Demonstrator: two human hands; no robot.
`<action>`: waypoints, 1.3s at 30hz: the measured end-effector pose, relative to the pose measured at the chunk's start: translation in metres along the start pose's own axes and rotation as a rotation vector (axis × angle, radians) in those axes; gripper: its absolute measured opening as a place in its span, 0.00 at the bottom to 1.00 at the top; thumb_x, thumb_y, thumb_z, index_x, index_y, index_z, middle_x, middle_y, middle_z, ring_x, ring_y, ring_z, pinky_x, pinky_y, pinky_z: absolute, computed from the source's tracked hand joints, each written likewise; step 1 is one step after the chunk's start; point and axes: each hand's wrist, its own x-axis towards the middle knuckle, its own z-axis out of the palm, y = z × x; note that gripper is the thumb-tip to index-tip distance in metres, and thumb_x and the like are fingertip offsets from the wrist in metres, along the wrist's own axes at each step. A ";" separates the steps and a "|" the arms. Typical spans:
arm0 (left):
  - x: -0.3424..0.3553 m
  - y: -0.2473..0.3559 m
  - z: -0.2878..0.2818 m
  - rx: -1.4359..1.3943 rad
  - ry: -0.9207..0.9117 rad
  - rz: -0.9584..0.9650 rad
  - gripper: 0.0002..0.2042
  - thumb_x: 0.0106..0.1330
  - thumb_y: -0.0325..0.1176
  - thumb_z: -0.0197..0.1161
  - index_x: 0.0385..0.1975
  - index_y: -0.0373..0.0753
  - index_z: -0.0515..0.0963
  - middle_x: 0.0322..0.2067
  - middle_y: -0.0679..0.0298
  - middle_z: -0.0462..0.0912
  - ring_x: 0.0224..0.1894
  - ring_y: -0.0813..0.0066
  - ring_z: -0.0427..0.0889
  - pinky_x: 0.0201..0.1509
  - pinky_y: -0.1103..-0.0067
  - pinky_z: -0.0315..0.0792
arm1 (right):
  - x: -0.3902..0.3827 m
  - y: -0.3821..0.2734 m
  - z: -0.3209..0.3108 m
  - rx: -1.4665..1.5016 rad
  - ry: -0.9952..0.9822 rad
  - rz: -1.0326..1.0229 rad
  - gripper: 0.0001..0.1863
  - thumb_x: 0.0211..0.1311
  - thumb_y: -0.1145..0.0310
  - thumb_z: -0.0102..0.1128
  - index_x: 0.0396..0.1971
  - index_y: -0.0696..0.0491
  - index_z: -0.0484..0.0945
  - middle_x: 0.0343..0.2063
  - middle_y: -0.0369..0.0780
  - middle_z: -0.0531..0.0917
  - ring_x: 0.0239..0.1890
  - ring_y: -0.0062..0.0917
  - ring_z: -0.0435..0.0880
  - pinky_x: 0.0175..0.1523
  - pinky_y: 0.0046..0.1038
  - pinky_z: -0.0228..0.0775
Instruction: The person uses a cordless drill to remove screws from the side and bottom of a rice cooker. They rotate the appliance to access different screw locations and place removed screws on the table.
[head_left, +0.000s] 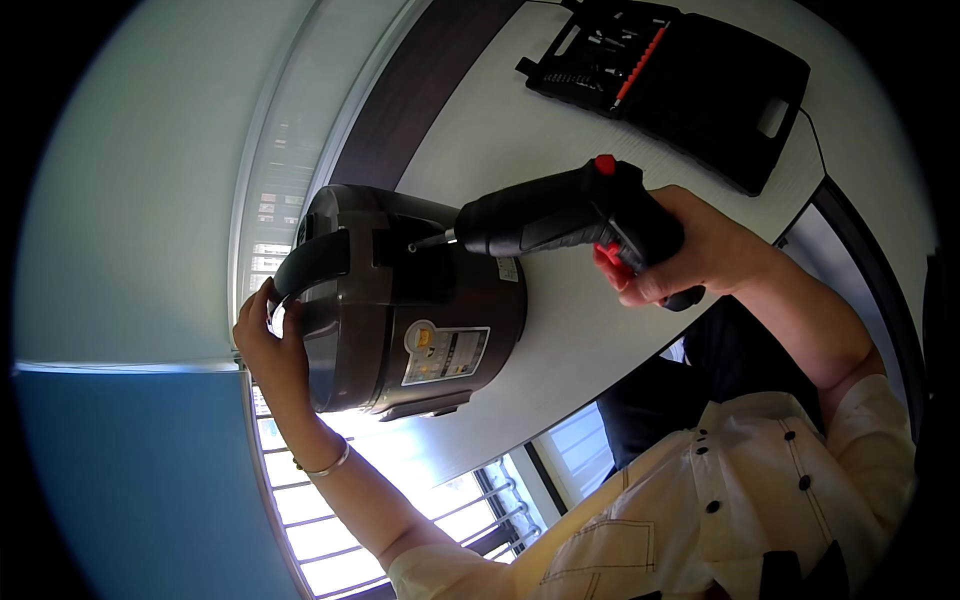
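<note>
So the right hand is wrapped fully shut around the pistol grip of a black cordless screwdriver with red trigger and red switch on top, a finger on or right by the trigger. Its long axis runs roughly across the picture, bit pointing toward the person's left and a touch downward, tip sitting at a dark recessed panel on the rice cooker (looks like a screw hole there, but too small to be sure).

That cooker lies on its side on the white table, near the edge, lid end toward the window, label facing the camera. My guess: it's a fairly heavy, rigid thing with a smooth, glossy metal shell, so it would roll or slide if pushed by the driver. The carry handle seems the sensible grip point.

Left hand is at the lid end, fingers curled loosely round the rim next to that handle, bracing it rather than clamping. The driver itself looks light and stiff, easy one-handed.

An open black bit case sits well apart at the far side of the table.
</note>
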 end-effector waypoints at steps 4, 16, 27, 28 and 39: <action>0.000 0.002 0.000 0.005 0.000 -0.004 0.18 0.58 0.28 0.62 0.50 0.37 0.75 0.46 0.58 0.78 0.51 0.59 0.72 0.56 0.68 0.64 | 0.000 0.000 0.000 -0.008 -0.005 -0.009 0.14 0.32 0.74 0.67 0.24 0.57 0.76 0.20 0.36 0.77 0.18 0.18 0.75 0.23 0.21 0.66; 0.002 -0.005 0.002 -0.015 0.021 0.063 0.18 0.56 0.26 0.62 0.48 0.36 0.76 0.44 0.57 0.79 0.48 0.58 0.73 0.55 0.68 0.65 | 0.001 0.001 -0.005 -0.046 -0.053 -0.007 0.18 0.35 0.71 0.68 0.31 0.58 0.76 0.23 0.38 0.79 0.24 0.20 0.79 0.25 0.22 0.70; 0.002 -0.004 0.002 0.007 0.029 0.075 0.17 0.56 0.26 0.62 0.48 0.35 0.76 0.44 0.57 0.79 0.48 0.57 0.73 0.55 0.68 0.65 | 0.002 0.000 -0.008 -0.063 -0.070 -0.008 0.20 0.35 0.69 0.68 0.33 0.58 0.76 0.25 0.37 0.80 0.26 0.20 0.80 0.26 0.22 0.70; 0.002 -0.003 0.002 0.001 0.022 0.073 0.17 0.56 0.26 0.62 0.48 0.34 0.76 0.44 0.57 0.79 0.48 0.57 0.73 0.55 0.68 0.65 | 0.003 -0.001 -0.008 -0.068 -0.071 -0.005 0.19 0.35 0.69 0.68 0.32 0.58 0.76 0.24 0.37 0.79 0.26 0.20 0.79 0.26 0.22 0.70; 0.002 -0.001 0.002 0.021 0.026 0.072 0.17 0.56 0.25 0.62 0.47 0.34 0.76 0.44 0.56 0.79 0.47 0.57 0.74 0.54 0.68 0.65 | 0.006 -0.002 -0.011 -0.102 -0.056 -0.004 0.15 0.36 0.69 0.69 0.27 0.57 0.76 0.22 0.35 0.77 0.21 0.19 0.75 0.24 0.22 0.68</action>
